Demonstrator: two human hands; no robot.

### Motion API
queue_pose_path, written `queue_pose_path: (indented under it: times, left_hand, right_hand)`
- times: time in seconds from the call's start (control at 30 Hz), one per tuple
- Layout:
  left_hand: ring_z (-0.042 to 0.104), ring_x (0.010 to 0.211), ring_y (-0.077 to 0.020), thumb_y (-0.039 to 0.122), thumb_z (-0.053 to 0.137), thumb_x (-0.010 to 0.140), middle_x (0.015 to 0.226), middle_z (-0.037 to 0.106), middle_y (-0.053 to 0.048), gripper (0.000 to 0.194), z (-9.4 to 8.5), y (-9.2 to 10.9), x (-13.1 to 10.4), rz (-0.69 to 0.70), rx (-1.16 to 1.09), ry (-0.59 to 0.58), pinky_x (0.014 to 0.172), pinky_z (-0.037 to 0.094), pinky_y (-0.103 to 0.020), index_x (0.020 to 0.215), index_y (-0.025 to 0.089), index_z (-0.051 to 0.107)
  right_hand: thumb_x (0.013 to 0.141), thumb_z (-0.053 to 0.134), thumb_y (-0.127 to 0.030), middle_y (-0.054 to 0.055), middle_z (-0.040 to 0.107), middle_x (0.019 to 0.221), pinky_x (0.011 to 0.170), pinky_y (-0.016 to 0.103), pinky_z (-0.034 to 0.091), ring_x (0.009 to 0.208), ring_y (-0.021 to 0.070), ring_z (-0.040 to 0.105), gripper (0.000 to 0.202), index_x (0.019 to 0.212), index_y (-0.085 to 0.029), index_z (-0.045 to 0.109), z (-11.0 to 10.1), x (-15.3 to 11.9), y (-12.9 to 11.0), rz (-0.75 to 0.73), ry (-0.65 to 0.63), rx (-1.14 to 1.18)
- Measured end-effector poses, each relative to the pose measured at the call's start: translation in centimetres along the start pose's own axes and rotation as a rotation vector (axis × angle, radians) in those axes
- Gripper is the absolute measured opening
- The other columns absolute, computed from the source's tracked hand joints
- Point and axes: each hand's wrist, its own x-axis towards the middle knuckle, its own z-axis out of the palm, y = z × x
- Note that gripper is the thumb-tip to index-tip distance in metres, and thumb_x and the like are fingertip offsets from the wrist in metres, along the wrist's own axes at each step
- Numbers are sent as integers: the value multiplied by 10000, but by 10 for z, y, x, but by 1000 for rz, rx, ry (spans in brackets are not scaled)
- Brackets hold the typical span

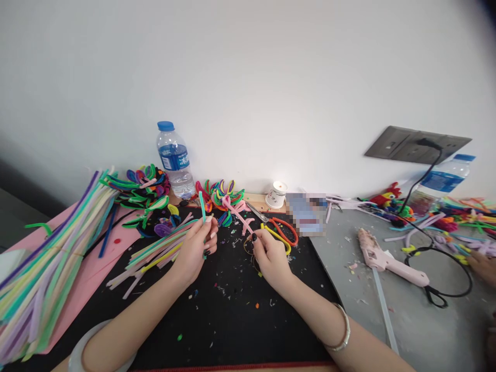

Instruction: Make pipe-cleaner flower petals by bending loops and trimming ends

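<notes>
Upright in my left hand (197,243) is a mint-green pipe cleaner (202,205), pinched between thumb and fingers. My right hand (273,258) is closed with thumb and fingertips together, just below the end of a pink pipe-cleaner piece (237,213). Whether that piece is in its grip, I cannot tell. Thin gold-coloured loops (248,248) show beside the right fingers. Scissors with red and yellow handles (284,232) lie right behind this hand. Cut pastel pipe cleaners (155,253) lie left of my left hand, on the black mat (232,330).
A large pipe-cleaner bundle (58,263) lies at left. Along the wall stand a water bottle (175,160), colourful pipe-cleaner shapes (145,188) and a paper cup (276,195). At right are a corded glue gun (391,263) and another person's hand (482,266).
</notes>
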Motion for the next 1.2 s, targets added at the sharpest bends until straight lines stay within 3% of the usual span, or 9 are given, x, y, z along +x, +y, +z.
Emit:
queue_pose_path:
  times: [0.17,0.27,0.37,0.5,0.6,0.7,0.8,0.9,1.2]
  left_hand:
    - [514,674,-107,416,548,803,809,573,-18,277,3,-8,-4,-12,178,-27,585,414,-213,896,170,636]
    - [542,913,-183,415,511,828,1021,617,-64,324,7,-13,-9,-47,273,-123,751,429,-277,1028,192,635]
    - [533,1000,-218,391,489,848,1076,617,-78,318,11,-15,-13,-94,267,-233,836,412,-321,1050,190,627]
    - [551,947,-206,376,494,849,1011,627,-76,267,12,-11,-13,-91,225,-236,808,423,-304,877,160,648]
    - [563,795,-149,363,525,833,847,610,-44,239,11,-6,-11,-95,119,-188,702,446,-247,765,148,602]
    - [456,500,-79,372,533,823,614,514,20,222,10,-3,-12,-236,65,-261,488,395,-195,781,155,558]
    - [301,379,-47,394,504,831,517,442,56,244,10,-2,-16,-413,127,-450,399,340,-177,815,155,552]
    - [289,359,-45,413,484,833,491,445,58,268,11,-3,-20,-544,237,-592,384,343,-172,821,155,555]
    - [474,356,-86,477,426,849,507,584,1,358,7,-5,-20,-598,313,-678,336,356,-159,895,146,554]
  right_hand:
    - [867,343,-164,-58,542,511,546,207,377,462,105,505,118,892,-195,454,1,-1,-6,-57,-168,69]
    - [863,354,-158,-46,572,548,548,207,373,481,104,519,98,850,-197,443,2,-2,-10,-99,-237,51]
    - [839,397,-152,-36,576,594,524,202,343,495,102,510,76,833,-198,457,3,-5,-13,-168,-256,-13]
    - [827,435,-177,-43,510,574,511,200,311,485,84,445,107,732,-190,484,1,-6,-13,-249,-240,-19]
    - [861,393,-212,-43,428,540,499,204,302,483,82,399,220,653,-180,461,-2,-3,-8,-144,-71,38]
    - [874,396,-268,-44,418,558,486,203,317,492,87,400,172,769,-174,497,-4,1,-2,2,20,210]
    - [864,434,-308,-42,444,593,486,200,334,512,88,416,170,928,-169,508,-2,5,1,66,-19,424]
    - [855,464,-351,-48,451,569,444,191,292,471,73,378,186,885,-174,510,2,7,3,109,-69,585]
    - [804,548,-402,-52,490,508,401,176,225,403,44,327,263,706,-170,471,3,10,6,241,-93,744]
